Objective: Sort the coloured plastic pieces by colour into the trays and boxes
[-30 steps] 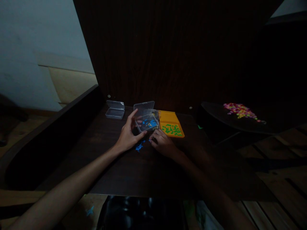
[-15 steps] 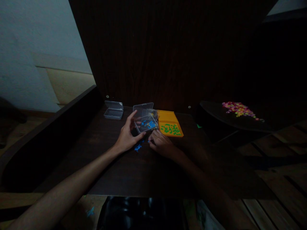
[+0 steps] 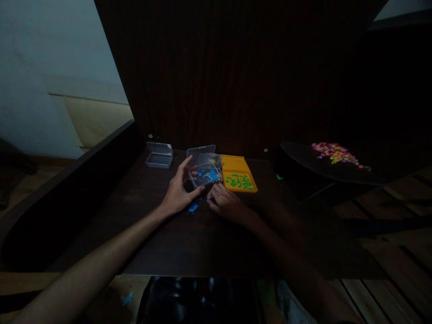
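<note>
My left hand (image 3: 180, 191) grips the left side of a clear plastic box (image 3: 201, 181), thumb along its near edge and fingers behind. The box's lid (image 3: 201, 152) stands open, and small blue pieces (image 3: 209, 174) lie inside. Close to its near right corner is my right hand (image 3: 224, 200), fingers pinched together around a tiny bluish piece (image 3: 208, 200). Between the hands, more loose blue pieces (image 3: 193, 208) are scattered on the dark tabletop (image 3: 162, 243). Right of the clear box lies an open yellow case (image 3: 233, 162) holding green bits (image 3: 240, 182).
A smaller clear box (image 3: 159, 159) with its lid up stands at the back left. Colourful beads (image 3: 335, 153) are heaped on a dark curved shelf (image 3: 297, 157) at right. A tall dark panel (image 3: 236, 81) rises behind, and a low side board (image 3: 74, 189) borders the left.
My right fingers have shifted slightly, and the bluish piece at their tips shows a little more. My left hand keeps its grip on the clear box.
</note>
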The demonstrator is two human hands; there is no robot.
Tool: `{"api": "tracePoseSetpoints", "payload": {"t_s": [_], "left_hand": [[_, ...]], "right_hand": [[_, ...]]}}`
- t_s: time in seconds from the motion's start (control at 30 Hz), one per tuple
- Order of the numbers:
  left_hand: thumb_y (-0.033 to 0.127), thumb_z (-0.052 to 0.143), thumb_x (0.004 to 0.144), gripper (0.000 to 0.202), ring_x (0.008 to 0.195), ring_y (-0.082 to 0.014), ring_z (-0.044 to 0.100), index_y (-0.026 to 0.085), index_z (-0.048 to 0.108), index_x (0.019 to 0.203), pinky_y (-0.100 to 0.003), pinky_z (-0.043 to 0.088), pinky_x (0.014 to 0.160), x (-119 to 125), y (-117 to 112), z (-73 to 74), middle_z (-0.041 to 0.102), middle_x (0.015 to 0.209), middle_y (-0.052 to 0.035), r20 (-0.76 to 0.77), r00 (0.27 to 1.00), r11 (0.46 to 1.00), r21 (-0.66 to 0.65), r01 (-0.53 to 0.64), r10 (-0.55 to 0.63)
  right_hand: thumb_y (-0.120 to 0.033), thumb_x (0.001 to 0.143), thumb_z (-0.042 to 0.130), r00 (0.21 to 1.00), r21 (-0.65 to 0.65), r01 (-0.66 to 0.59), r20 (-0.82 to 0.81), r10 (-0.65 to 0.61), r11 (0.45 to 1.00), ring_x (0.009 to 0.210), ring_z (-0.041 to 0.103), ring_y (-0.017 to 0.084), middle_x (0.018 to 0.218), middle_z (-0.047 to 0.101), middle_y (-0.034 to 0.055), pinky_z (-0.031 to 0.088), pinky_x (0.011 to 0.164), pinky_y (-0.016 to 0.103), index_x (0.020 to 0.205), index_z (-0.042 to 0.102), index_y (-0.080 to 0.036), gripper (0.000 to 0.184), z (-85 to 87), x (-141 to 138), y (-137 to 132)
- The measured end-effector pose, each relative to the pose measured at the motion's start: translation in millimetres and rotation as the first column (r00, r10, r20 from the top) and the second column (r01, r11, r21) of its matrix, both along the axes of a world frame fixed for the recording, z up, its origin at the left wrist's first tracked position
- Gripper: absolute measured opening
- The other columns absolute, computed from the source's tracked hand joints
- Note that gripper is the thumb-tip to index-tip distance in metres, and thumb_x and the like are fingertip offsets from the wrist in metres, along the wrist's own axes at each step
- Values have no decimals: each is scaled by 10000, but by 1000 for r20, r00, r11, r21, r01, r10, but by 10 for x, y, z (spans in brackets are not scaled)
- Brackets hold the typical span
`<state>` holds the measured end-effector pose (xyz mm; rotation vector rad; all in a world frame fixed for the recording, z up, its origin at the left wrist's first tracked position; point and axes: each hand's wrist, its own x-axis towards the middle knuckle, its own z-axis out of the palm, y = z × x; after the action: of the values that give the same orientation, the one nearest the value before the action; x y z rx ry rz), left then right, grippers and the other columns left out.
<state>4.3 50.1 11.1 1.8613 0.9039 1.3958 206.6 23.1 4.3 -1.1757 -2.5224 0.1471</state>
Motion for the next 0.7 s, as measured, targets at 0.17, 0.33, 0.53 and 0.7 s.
{"api": "tracePoseSetpoints", "payload": {"t_s": [0.17,0.33,0.53,0.7], "left_hand": [[310,793,725,932,1074,-269,648,262,283,1503,-501,565,948,3,-31,35,601,1278,-137,-3,1000,1000,-13,-11,11],[322,798,717,941,1082,-273,646,261,284,1504,-501,565,948,6,-35,50,600,1282,-138,4,1000,1000,-22,-10,11],[309,791,724,934,1081,-266,650,259,280,1504,-495,560,961,8,-23,37,602,1282,-138,-5,1000,1000,-25,-8,8],[309,788,727,926,1074,-267,650,259,289,1504,-495,563,950,6,-27,39,606,1272,-135,-10,1000,1000,-18,-15,14]], "right_hand": [[-187,901,596,1000,1,7,2,-7,1000,914,544,219,947,576,80,470,815,345,927,573,-167,40,27,6,-20],[-182,913,583,1000,22,-9,20,9,1000,924,547,226,959,590,87,479,825,359,922,583,-170,15,44,14,-24],[-168,896,583,999,63,-25,43,22,998,880,531,216,906,579,76,471,792,344,875,579,-177,23,22,3,-11],[-172,894,570,997,89,-34,65,28,995,870,524,218,895,578,82,468,755,334,868,574,-165,27,25,-8,-23]]}}
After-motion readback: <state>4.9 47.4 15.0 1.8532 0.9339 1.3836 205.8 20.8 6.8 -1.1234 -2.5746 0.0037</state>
